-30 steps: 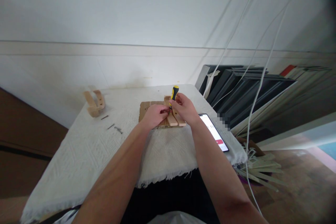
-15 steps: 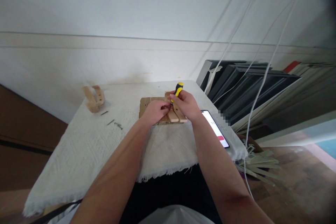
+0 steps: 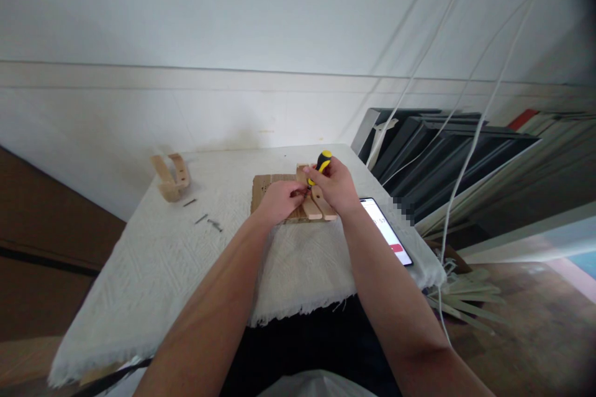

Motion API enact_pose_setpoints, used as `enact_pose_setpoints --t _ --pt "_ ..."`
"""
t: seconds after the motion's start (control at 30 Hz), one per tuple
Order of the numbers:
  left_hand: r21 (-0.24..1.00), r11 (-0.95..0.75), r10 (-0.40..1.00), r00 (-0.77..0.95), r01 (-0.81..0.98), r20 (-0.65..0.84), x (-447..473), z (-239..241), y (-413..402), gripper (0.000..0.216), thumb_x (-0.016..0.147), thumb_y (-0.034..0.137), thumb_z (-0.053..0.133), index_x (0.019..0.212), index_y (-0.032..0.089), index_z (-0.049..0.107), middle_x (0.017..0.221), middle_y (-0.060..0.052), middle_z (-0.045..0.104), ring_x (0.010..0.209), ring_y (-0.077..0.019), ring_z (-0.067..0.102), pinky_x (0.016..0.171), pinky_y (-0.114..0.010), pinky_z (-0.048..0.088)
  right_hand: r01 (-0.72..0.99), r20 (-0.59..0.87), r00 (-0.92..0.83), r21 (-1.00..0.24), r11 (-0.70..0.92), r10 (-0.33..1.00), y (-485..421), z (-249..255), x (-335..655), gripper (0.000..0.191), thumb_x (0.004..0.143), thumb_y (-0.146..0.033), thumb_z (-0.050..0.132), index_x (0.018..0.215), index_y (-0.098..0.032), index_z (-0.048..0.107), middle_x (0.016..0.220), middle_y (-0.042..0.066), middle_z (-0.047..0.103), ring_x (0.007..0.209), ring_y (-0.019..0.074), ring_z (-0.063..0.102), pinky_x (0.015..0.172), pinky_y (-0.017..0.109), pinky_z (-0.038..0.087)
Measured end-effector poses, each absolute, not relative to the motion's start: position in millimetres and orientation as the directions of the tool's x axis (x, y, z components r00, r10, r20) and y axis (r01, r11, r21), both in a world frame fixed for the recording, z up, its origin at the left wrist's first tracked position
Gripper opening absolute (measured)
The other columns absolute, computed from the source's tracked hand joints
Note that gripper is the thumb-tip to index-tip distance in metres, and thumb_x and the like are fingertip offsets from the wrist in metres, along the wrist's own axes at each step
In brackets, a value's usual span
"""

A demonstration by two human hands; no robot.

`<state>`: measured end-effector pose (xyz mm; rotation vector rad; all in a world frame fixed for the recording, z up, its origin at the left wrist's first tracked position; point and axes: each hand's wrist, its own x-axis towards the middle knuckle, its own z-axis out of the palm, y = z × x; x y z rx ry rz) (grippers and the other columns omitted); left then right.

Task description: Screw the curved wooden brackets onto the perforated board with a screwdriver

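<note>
My right hand (image 3: 339, 186) is closed round the handle of a yellow and black screwdriver (image 3: 323, 162), which points down and slightly left. Below its tip are two light wooden pieces (image 3: 313, 209) lying side by side; a dark hole shows in the right one. My left hand (image 3: 283, 200) is pinched close to the screwdriver tip, over the left wooden piece. What its fingertips hold is too small and hidden to make out. Under the wood and my left hand is a piece of brown cardboard (image 3: 259, 187).
A curved wooden part (image 3: 171, 181) stands at the back left of the white cloth-covered table (image 3: 205, 279). Several loose screws (image 3: 201, 219) lie near it. A lit phone (image 3: 388, 236) rests right of my right forearm. Dark panels (image 3: 419, 142) and hanging white cables (image 3: 459, 180) are beyond the right edge.
The view has shifted slightly, so everything sits a little lower and to the right. The screwdriver handle has turned and leans a bit more in my right hand. My left hand keeps its pinch.
</note>
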<state>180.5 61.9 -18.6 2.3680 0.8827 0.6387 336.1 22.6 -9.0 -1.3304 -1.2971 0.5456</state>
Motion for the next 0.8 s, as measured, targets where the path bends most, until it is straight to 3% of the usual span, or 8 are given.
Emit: enact_pose_setpoints --t 0.1,0.23,0.47,0.63,0.8 --pt "0.626 -0.637 0.704 0.671 0.450 0.234 180.8 -18.5 62.1 0.025 0.079 0.016 0.051 0.089 0.017 0.074 0.081 -0.003 0.072 0.072 -0.0156 0.061 0.065 -0.025 0.040 0.347 0.345 0.339 -0.911 0.224 0.875 24.6 -8.8 334.4 0.035 0.072 -0.052 0.068 0.083 -0.019 0.063 0.079 0.003 0.066 0.074 0.0175 0.060 0.070 0.033 0.048" --pt "0.639 -0.631 0.700 0.677 0.440 0.226 181.3 -17.2 61.0 0.027 0.080 0.016 0.051 0.092 0.018 0.074 0.086 -0.003 0.073 0.076 -0.0160 0.062 0.067 -0.025 0.041 0.192 0.309 0.194 -0.943 0.273 0.931 20.3 -5.1 336.1 0.031 0.077 -0.046 0.063 0.091 -0.018 0.067 0.090 0.005 0.070 0.086 0.0192 0.064 0.080 0.035 0.049" --pt "0.636 -0.629 0.708 0.667 0.447 0.231 181.2 -17.1 59.9 0.025 0.079 0.016 0.050 0.086 0.015 0.073 0.075 -0.003 0.070 0.067 -0.0144 0.057 0.061 -0.024 0.038 0.377 0.313 0.311 -0.907 0.186 0.898 22.7 -1.3 332.8 0.036 0.071 -0.051 0.069 0.084 -0.017 0.067 0.076 0.004 0.068 0.071 0.0185 0.061 0.068 0.034 0.048" --pt "0.634 -0.648 0.688 0.681 0.421 0.250 181.3 -20.7 62.7 0.025 0.079 0.017 0.051 0.090 0.016 0.073 0.080 -0.003 0.071 0.073 -0.0153 0.059 0.067 -0.024 0.040 0.119 0.279 0.233 -0.959 0.257 0.932 20.4 -7.8 338.2 0.039 0.076 -0.050 0.065 0.099 -0.018 0.065 0.094 0.006 0.070 0.086 0.0184 0.064 0.079 0.034 0.049" --pt "0.624 -0.642 0.703 0.666 0.445 0.249 181.2 -19.7 60.9 0.023 0.078 0.017 0.051 0.085 0.015 0.073 0.073 -0.002 0.068 0.066 -0.0142 0.056 0.062 -0.024 0.036 0.311 0.342 0.319 -0.919 0.243 0.884 27.1 -12.0 336.5 0.037 0.069 -0.050 0.072 0.085 -0.019 0.062 0.077 0.002 0.065 0.072 0.0164 0.059 0.070 0.033 0.049"
